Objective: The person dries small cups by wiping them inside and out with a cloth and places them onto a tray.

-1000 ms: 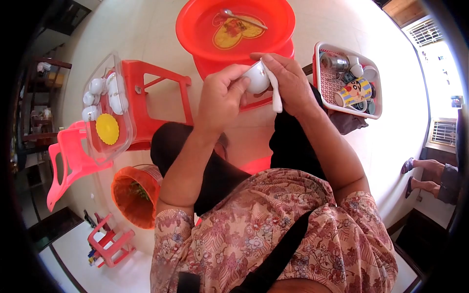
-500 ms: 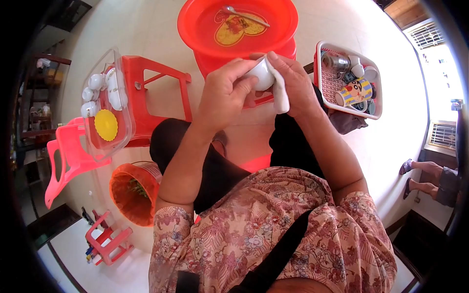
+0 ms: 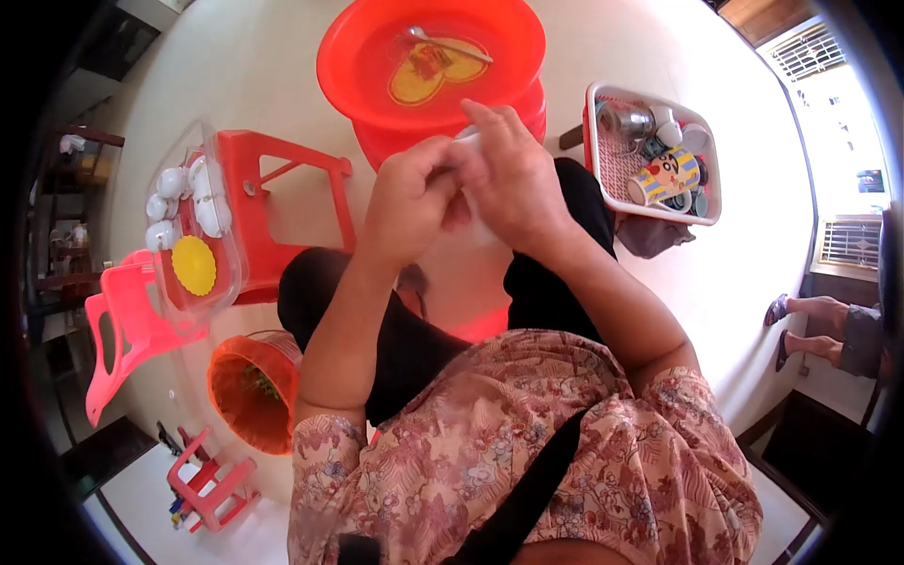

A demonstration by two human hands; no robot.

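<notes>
In front of my lap, near the red basin (image 3: pixel 344 71), my two hands are together around a small white cup that they mostly hide. My left hand (image 3: pixel 411 193) is closed on the cup from the left. My right hand (image 3: pixel 518 179) is pressed over the cup with a white cloth (image 3: pixel 480 221), its fingers partly blurred. Only pale bits of cup and cloth show between the fingers. A spoon (image 3: pixel 452 47) lies in the basin, over a yellow printed pattern.
On the left, a clear plastic tray (image 3: pixel 229 268) with white cups and a yellow scalloped dish (image 3: pixel 194 266) rests by a red stool (image 3: pixel 245 169). A white-rimmed tray (image 3: pixel 650 215) of cups stands right. An orange-lined bucket (image 3: pixel 226 386) is lower left. Another person's legs (image 3: pixel 815 330) show far right.
My right hand has turned over the cup, covering it and most of the cloth, which both showed plainly before. Both hands sit slightly lower and further left in view.
</notes>
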